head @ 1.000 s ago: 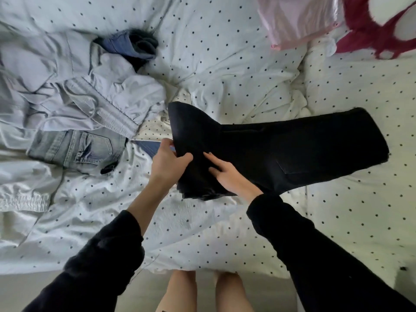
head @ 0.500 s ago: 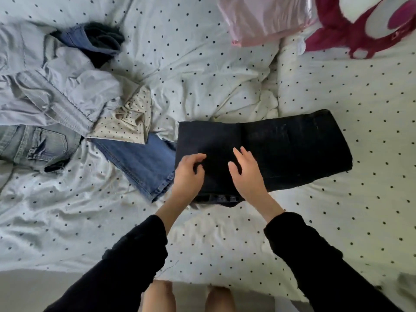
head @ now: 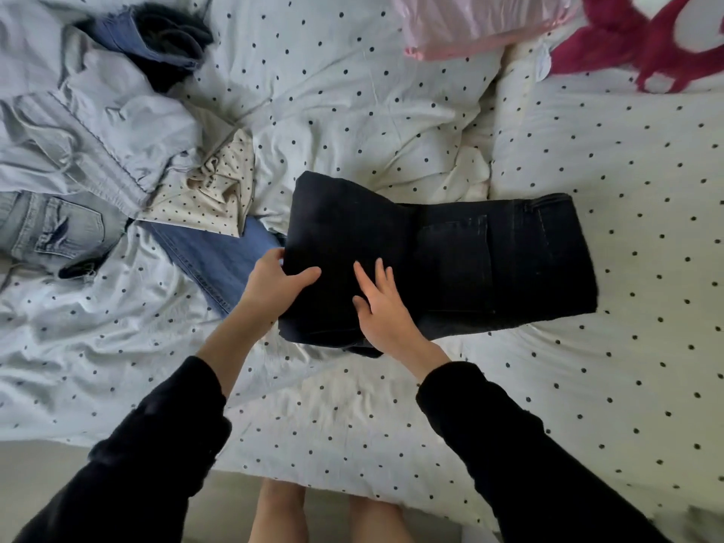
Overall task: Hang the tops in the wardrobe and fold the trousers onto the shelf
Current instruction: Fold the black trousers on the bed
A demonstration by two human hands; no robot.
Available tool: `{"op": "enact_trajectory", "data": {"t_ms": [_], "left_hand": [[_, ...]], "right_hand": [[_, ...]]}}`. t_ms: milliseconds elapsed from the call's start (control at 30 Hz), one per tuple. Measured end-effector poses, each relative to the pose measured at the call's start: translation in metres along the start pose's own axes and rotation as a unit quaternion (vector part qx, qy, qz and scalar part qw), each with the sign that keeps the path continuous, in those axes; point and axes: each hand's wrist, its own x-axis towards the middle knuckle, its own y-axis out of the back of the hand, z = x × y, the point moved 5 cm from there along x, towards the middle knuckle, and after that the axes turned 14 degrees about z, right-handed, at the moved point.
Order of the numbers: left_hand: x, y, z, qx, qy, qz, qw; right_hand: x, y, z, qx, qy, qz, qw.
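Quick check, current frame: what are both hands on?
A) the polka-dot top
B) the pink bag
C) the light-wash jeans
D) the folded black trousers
D: the left hand grips the left edge of the folded black trousers, thumb on top, and the right hand lies flat and open on them, on the dotted bedsheet.

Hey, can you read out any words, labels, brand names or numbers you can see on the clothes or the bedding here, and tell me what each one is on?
None can be read.
black trousers: no label or tag shows.
light denim piece: no lettering shows.
pink bag: no print shows.
bedsheet: dots only.
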Motion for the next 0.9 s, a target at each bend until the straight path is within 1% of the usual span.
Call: {"op": "enact_trajectory", "data": {"t_ms": [100, 200, 267, 333, 400, 467, 533, 567, 600, 633, 667, 700, 733, 767, 800, 833, 867, 900], "left_hand": [[-0.013, 0.029, 0.034, 0.045, -0.059, 0.078, 0.994], [-0.024, 0.035, 0.054, 0.077, -0.074, 0.115, 0.988], [-0.031, 0.024, 0.060, 0.082, -0.075, 0.108, 0.988], [-0.041, 0.004, 0.068, 0.077, -0.080, 0.091, 0.990], [-0.053, -0.015, 0.081, 0.078, -0.102, 0.084, 0.988], [-0.064, -0.033, 0.097, 0.097, -0.139, 0.089, 0.982], [-0.079, -0.055, 0.110, 0.119, -0.176, 0.089, 0.973], [-0.088, -0.069, 0.114, 0.120, -0.196, 0.070, 0.971], [-0.096, -0.087, 0.115, 0.123, -0.213, 0.035, 0.969], [-0.101, -0.104, 0.111, 0.139, -0.237, -0.014, 0.961], [-0.106, -0.127, 0.105, 0.166, -0.268, -0.078, 0.946], [-0.109, -0.143, 0.097, 0.184, -0.291, -0.142, 0.928], [-0.108, -0.153, 0.090, 0.183, -0.303, -0.187, 0.916], [-0.107, -0.156, 0.085, 0.158, -0.304, -0.209, 0.916], [-0.102, -0.153, 0.081, 0.115, -0.289, -0.204, 0.928], [-0.095, -0.146, 0.078, 0.063, -0.262, -0.177, 0.947], [-0.086, -0.136, 0.074, 0.016, -0.232, -0.136, 0.963], [-0.076, -0.124, 0.068, -0.016, -0.204, -0.088, 0.975]], "right_hand": [[0.004, 0.006, -0.024, 0.124, -0.004, -0.028, 0.992], [0.010, 0.016, -0.029, 0.191, -0.038, -0.061, 0.979], [0.009, 0.027, -0.020, 0.211, -0.060, -0.042, 0.975], [-0.001, 0.046, 0.001, 0.248, -0.099, 0.008, 0.964], [-0.014, 0.067, 0.028, 0.320, -0.155, 0.048, 0.933], [-0.028, 0.087, 0.047, 0.405, -0.210, 0.079, 0.887], [-0.036, 0.108, 0.058, 0.466, -0.229, 0.121, 0.846], [-0.037, 0.119, 0.063, 0.484, -0.233, 0.153, 0.830], [-0.038, 0.129, 0.070, 0.487, -0.238, 0.187, 0.819], [-0.037, 0.137, 0.074, 0.471, -0.240, 0.219, 0.821], [-0.039, 0.147, 0.081, 0.440, -0.238, 0.251, 0.828], [-0.039, 0.153, 0.086, 0.390, -0.229, 0.280, 0.847], [-0.040, 0.158, 0.088, 0.320, -0.202, 0.305, 0.874], [-0.041, 0.161, 0.085, 0.233, -0.156, 0.324, 0.904], [-0.043, 0.160, 0.079, 0.147, -0.096, 0.338, 0.925], [-0.045, 0.156, 0.071, 0.078, -0.038, 0.345, 0.935], [-0.045, 0.149, 0.067, 0.024, 0.003, 0.345, 0.938], [-0.044, 0.143, 0.062, -0.025, 0.025, 0.344, 0.938]]}}
